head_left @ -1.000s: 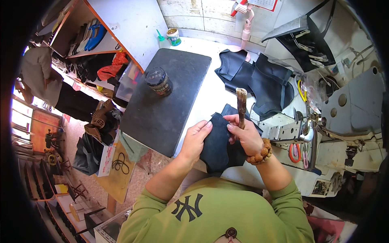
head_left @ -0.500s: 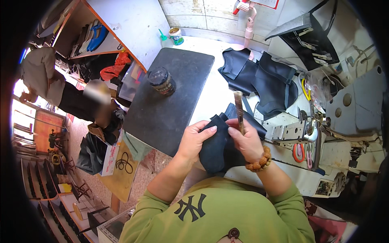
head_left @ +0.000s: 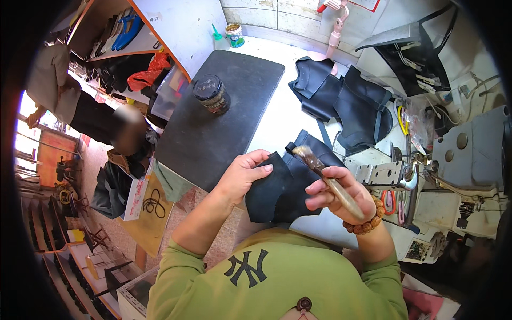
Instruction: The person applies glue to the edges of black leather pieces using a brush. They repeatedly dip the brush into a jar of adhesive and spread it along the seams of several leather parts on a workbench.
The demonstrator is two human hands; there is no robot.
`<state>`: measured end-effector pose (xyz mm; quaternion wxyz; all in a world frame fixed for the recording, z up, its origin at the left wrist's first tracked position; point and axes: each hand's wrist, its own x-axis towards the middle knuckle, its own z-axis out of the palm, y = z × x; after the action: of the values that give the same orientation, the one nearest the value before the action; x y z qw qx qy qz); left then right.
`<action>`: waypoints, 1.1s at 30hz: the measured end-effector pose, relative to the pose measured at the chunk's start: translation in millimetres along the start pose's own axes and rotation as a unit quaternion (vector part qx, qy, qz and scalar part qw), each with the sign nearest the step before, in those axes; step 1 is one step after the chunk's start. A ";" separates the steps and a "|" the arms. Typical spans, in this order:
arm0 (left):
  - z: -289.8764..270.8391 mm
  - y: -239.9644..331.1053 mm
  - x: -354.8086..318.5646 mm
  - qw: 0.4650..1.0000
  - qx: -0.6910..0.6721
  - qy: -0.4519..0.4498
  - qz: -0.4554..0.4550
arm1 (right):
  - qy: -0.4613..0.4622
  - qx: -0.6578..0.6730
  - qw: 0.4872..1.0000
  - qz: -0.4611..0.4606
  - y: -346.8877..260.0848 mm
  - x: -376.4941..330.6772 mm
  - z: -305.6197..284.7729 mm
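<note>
The left hand (head_left: 242,176) pinched the leather (head_left: 268,192) at its upper left edge, in front of the shirt (head_left: 314,266). Right of that pinch, the right hand (head_left: 349,194) gripped the brush (head_left: 338,191) between its fingers, bristles (head_left: 302,151) slanting up-left.

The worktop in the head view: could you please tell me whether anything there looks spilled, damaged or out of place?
Nothing stands out: the jar stands upright on the black board with no visible spill, and the black panel in the left hand shows no tear.
</note>
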<state>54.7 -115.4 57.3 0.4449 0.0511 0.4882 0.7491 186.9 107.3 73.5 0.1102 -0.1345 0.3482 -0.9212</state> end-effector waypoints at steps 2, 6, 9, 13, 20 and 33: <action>1.5 1.2 -1.0 1.000 -0.007 0.009 -0.005 | 0.011 -0.005 0.999 -0.036 5.3 1.7 -0.2; 8.9 -0.4 -1.3 0.999 -0.003 0.022 -0.047 | 0.261 -0.249 0.898 -0.251 16.8 16.2 -0.4; 12.9 -1.2 0.4 0.996 -0.029 0.031 -0.074 | 0.280 -0.227 0.902 -0.235 12.6 20.8 2.4; 13.8 2.6 -0.9 0.994 -0.033 0.026 -0.100 | 0.288 -0.117 0.947 -0.077 -1.9 27.6 0.6; 14.0 8.7 -9.7 0.993 -0.049 -0.001 -0.109 | 0.287 -0.081 0.954 -0.003 -3.1 34.3 -6.8; 14.0 4.3 -15.9 0.993 -0.003 -0.014 -0.116 | 0.297 -0.092 0.950 -0.033 8.2 18.4 -5.3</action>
<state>68.8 -117.7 73.6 0.5357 0.0028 0.4823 0.6931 168.8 99.1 67.3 -0.0411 0.1245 0.4434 -0.8867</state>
